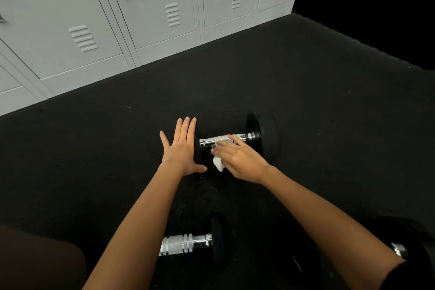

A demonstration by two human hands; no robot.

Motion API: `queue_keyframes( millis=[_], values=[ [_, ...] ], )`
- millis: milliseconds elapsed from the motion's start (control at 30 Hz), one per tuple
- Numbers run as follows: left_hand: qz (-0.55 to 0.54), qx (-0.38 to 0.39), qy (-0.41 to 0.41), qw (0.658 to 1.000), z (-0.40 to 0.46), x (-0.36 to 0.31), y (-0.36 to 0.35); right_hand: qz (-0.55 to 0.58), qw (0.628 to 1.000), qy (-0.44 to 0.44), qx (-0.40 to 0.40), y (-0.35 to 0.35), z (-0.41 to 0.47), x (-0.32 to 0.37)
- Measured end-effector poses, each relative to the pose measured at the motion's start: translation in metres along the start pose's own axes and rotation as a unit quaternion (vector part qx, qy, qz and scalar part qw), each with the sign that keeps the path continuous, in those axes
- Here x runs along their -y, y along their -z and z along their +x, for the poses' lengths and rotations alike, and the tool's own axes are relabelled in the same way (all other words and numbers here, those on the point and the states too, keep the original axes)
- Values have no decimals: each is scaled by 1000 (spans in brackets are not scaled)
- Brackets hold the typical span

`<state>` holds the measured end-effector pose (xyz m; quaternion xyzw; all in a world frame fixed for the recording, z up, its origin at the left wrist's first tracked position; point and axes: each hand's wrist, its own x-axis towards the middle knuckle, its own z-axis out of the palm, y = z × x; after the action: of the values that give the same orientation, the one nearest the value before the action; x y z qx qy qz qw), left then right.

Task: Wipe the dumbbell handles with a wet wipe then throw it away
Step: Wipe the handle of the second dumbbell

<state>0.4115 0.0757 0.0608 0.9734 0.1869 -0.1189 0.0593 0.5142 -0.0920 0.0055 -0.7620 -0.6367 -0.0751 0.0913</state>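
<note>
We had the far dumbbell (237, 140) lying crosswise on the black rubber floor (317, 106), its chrome handle (208, 142) running left to right between two black heads. Our left hand (182, 150) lay flat and spread, fingers together and pointing away, thumb out to the right, pressed against the outer face of that dumbbell's left head; it gripped nothing. Our right hand (237, 156) came in from the right and sat over the middle of the handle, fingers curled down onto it with the white wet wipe (218, 162) pinched beneath them. A bunched tail of the wipe stuck out under the palm, toward us, just off the handle's near side. The bare chrome showed at both ends of the handle, left of our fingers and right of them up to the collar.

Room to move? Plenty on the far side: open floor ran from the dumbbell up to the foot of the grey lockers (141, 19), which cut diagonally across the top left. To the right the floor stretched out to a dark edge, well apart from our hands. The near side was tighter. A second dumbbell (188, 243) lay between our forearms, its knurled handle partly hidden by our left arm. A further black weight (404, 240) with a chrome end sat at the lower right, just beside our right forearm.
</note>
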Motion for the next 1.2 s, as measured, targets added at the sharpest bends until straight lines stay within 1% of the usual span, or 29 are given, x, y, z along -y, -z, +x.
queue_keyframes(
  millis=[67, 133, 200, 233, 300, 367, 467, 533, 600, 633, 700, 733, 767, 800, 833, 867, 933, 1000, 1033, 1067, 1133, 1200],
  values=[
    [-13, 7, 3, 1000, 0, -1, 2, 83, 992, -79, -48, 11, 2, 2],
    [-27, 15, 8, 999, -1, -2, 4, 160, 971, -158, -81, 23, 8, 3],
    [-42, 2, 3, 999, -3, -3, 6, 210, 945, -232, -96, 33, 17, 1],
    [-51, -21, -9, 998, -3, -4, 6, 234, 931, -263, -101, 37, 21, -1],
    [-92, -96, -57, 989, -3, -7, 7, 277, 908, -294, -110, 41, 27, -6],
    [-168, -149, -108, 968, 1, -15, 11, 298, 907, -279, -99, 44, 30, -11],
    [-279, -151, -126, 940, 10, -33, 14, 295, 921, -236, -100, 55, 33, -14],
    [-309, -169, -133, 926, 16, -43, 13, 307, 915, -233, -115, 62, 33, -15],
    [-333, -198, -117, 914, 18, -52, 12, 318, 915, -219, -117, 68, 29, -18],
    [-348, -213, -103, 907, 19, -55, 13, 293, 926, -206, -119, 70, 25, -21],
    [-380, -246, -56, 890, 20, -62, 13, 173, 956, -192, -139, 69, 15, -31],
    [-397, -258, -26, 881, 20, -66, 14, 118, 958, -212, -154, 68, 8, -37],
    [-411, -263, -1, 873, 20, -70, 14, 84, 950, -252, -162, 66, 2, -42],
    [-422, -264, 11, 867, 20, -73, 12, 63, 940, -301, -151, 64, -4, -46],
    [-429, -261, 14, 865, 21, -76, 11, 54, 929, -348, -116, 60, -9, -50],
    [-434, -257, 16, 863, 21, -79, 9, 59, 920, -381, -72, 55, -13, -54],
    [-447, -256, 26, 857, 23, -86, 5, 116, 908, -402, -3, 49, -21, -57],
    [-461, -253, 33, 850, 24, -93, -1, 167, 902, -399, -2, 45, -26, -57],
    [-462, -245, 21, 852, 26, -96, -3, 174, 902, -395, -8, 45, -26, -57],
    [-448, -236, 0, 862, 27, -98, -6, 174, 904, -391, -11, 44, -26, -57],
    [-376, -215, -43, 900, 33, -99, -14, 176, 905, -388, -12, 43, -27, -57],
    [-253, -166, -70, 950, 37, -96, -25, 182, 904, -386, -19, 42, -28, -58]
  ],
)
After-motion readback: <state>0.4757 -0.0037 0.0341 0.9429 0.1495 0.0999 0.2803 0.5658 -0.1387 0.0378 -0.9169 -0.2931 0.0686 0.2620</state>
